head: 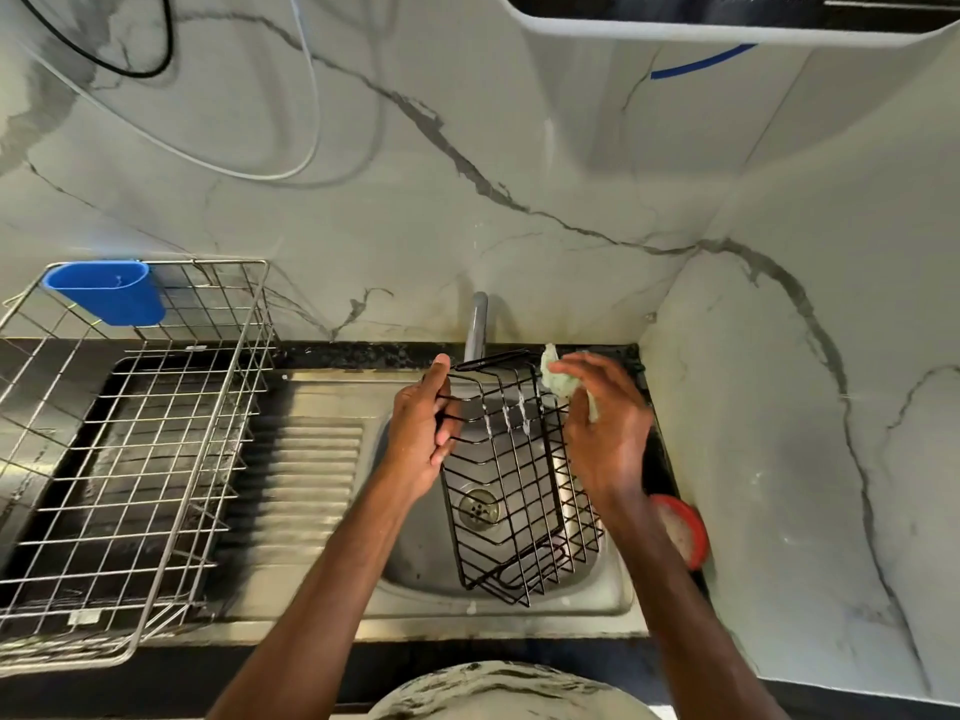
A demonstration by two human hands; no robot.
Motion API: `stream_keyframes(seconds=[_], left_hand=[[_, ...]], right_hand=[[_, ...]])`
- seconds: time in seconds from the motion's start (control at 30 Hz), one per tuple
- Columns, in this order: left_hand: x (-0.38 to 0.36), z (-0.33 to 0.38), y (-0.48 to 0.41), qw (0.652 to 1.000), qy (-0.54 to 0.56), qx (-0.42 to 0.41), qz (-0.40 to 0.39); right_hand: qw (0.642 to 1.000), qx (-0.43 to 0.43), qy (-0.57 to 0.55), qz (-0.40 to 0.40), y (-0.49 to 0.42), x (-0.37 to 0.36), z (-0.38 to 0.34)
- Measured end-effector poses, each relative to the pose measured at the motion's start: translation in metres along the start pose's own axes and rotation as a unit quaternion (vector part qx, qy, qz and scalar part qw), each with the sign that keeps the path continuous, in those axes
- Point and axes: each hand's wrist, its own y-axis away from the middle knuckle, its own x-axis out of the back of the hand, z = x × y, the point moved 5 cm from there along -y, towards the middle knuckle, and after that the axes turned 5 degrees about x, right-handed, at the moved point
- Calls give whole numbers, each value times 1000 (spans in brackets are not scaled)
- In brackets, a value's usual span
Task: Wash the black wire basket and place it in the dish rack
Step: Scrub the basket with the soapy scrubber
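The black wire basket (511,491) stands tilted on end in the steel sink (415,543), its lower end near the sink's front. My left hand (423,426) grips the basket's upper left rim. My right hand (605,431) holds a pale green scrub sponge (558,376) against the basket's upper right side. Soap foam clings to a few wires near the top. The steel wire dish rack (130,449) stands on the counter to the left and holds no dishes.
A blue plastic cup holder (106,291) hangs on the rack's back left corner. The grey tap (477,324) rises behind the basket. A round red soap tub (680,527) sits right of the sink. The ribbed drainboard (306,470) lies between rack and sink.
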Motion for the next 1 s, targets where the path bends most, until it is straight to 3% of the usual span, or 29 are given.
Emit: stream_keyframes(seconds=[0.17,0.4,0.47,0.57,0.7,0.8,0.93,1.0], left_hand=[[-3,2,-5,1000,21,6,-12],[-9,15,-3,998,-9,-19,-67],[-12,16,-2,998,-2,-24,-65],[-10,21,2,999,-9,-23,-45],[-13,25,3,999,-8,-23,-39],[-11,25,0,999,6,-22,-31],[-11,28,-3,999,26,-21,-40],[-13,31,-2,998,41,-11,-46]], right_hand=[[999,50,9,-2,12,-6,-35],[976,207,-53,-35,33,-21,-68],[981,192,-36,-4,20,-14,-55],[994,100,-8,44,1,1,-24],[998,28,-28,49,-3,8,-6],[997,65,-17,29,13,5,-33],[978,203,-35,-25,40,-9,-69],[978,208,-23,-24,31,-4,-58]])
